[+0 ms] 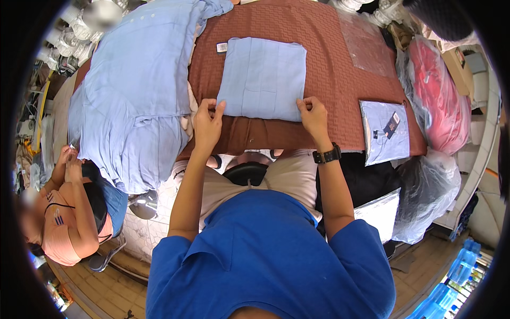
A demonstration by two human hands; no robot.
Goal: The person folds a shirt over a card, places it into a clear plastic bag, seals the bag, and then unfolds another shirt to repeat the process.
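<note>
A light blue garment, apparently a shirt [264,80], lies folded into a neat square on the brown textured cloth [329,58] of the table. My left hand [209,123] pinches its near left corner between thumb and fingers. At the near right corner my right hand [314,118], with a dark watch on the wrist, grips the edge the same way. A small white and black tag [221,48] sticks out past the garment's far left corner. The underside of the fold is hidden.
Light blue garments [133,80] are heaped at the left, hanging over the table edge. At the right are a bagged folded shirt [386,130], clear plastic sleeves [366,42] and a red plastic-wrapped bundle [433,90]. A seated co-worker [74,212] handles the heap's lower left edge.
</note>
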